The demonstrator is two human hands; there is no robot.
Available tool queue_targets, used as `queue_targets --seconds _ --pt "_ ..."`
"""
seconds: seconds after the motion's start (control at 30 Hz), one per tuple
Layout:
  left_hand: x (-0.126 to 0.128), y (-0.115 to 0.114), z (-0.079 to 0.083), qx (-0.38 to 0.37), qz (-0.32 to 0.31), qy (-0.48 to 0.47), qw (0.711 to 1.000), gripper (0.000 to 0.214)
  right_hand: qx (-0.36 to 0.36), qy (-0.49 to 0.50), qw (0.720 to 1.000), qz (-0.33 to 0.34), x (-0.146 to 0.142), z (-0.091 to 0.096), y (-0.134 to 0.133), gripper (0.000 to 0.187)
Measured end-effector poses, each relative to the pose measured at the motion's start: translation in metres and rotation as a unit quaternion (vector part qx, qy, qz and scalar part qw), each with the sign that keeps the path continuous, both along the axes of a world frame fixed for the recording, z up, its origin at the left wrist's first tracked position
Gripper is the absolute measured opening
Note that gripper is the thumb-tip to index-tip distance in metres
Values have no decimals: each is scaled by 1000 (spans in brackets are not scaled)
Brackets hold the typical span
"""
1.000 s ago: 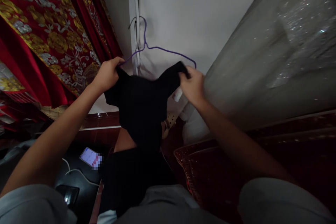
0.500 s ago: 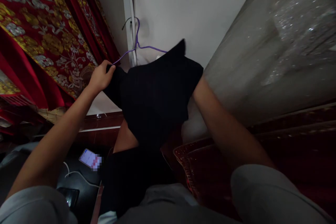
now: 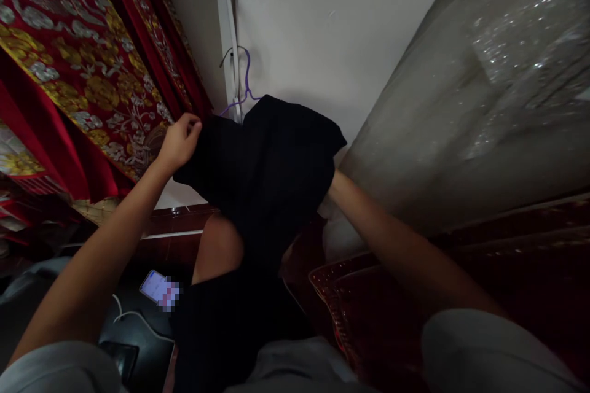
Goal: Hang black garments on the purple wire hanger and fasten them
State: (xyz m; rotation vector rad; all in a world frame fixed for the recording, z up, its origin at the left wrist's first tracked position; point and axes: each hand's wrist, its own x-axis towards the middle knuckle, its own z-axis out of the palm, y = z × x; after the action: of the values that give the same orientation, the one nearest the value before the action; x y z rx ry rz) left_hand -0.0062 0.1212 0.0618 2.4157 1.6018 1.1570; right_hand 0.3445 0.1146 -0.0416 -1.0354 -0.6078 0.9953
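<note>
A black garment (image 3: 271,166) hangs over a purple wire hanger (image 3: 246,83) whose hook sits on a fixing by the white wall trim. My left hand (image 3: 179,142) pinches the garment's left shoulder, fingers closed on the cloth. My right hand is hidden under the garment; only my right forearm (image 3: 391,245) shows, reaching in from the right. The cloth covers nearly the whole hanger, and only the hook and a short piece of wire show.
A red and gold patterned cloth (image 3: 83,67) hangs at the left. A grey glittery fabric (image 3: 483,92) slopes down at the right. Below lie a lit phone (image 3: 159,288) with a white cable, a dark device (image 3: 122,356) and a dark red cushion (image 3: 364,313).
My right hand went from gripping the garment's right shoulder to being under the cloth. The garment has been pulled up over the hanger, covering its right arm. My left hand stayed on the left shoulder.
</note>
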Motion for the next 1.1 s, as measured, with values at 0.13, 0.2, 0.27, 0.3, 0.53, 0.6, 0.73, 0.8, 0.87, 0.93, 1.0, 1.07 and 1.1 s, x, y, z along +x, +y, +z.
queue_targets --seconds 0.13,0.2,0.27,0.3,0.53,0.6,0.73,0.8,0.87,0.93,1.0,1.07,1.1 --pt "-8 -4 -3 -7 10 34 999 27 54 -56 995 65 21 29 7 47" --pt "5 -2 0 36 12 10 999 26 129 -139 980 54 24 40 5 44" --pt "23 3 6 68 11 -17 998 24 178 -182 967 29 20 47 0 45" --pt "32 5 10 80 5 -25 997 23 189 -175 966 19 17 50 -3 45" --pt "53 -31 35 139 -74 -46 986 31 137 -19 982 -130 11 64 -38 25" --pt "53 -51 38 80 -111 -74 988 34 165 -54 971 -163 1 64 -66 28" --pt "60 -86 42 -166 -192 -215 943 34 341 -327 881 -37 -43 57 -135 36" --pt "61 -101 38 -275 -192 -279 900 26 446 -484 720 219 -64 53 -155 44" --pt "55 -116 30 -357 -180 -290 869 27 496 -523 596 354 -72 53 -156 49" --pt "45 -128 20 -392 -178 -248 868 29 486 -528 627 302 -67 54 -138 37" --pt "33 -136 12 -353 -182 -181 900 29 407 -534 721 171 -53 52 -110 30" --pt "21 -138 9 -271 -179 -128 937 29 287 -520 796 118 -37 44 -82 33" --pt "17 -136 9 -233 -172 -113 950 30 231 -501 820 153 -30 38 -72 36"
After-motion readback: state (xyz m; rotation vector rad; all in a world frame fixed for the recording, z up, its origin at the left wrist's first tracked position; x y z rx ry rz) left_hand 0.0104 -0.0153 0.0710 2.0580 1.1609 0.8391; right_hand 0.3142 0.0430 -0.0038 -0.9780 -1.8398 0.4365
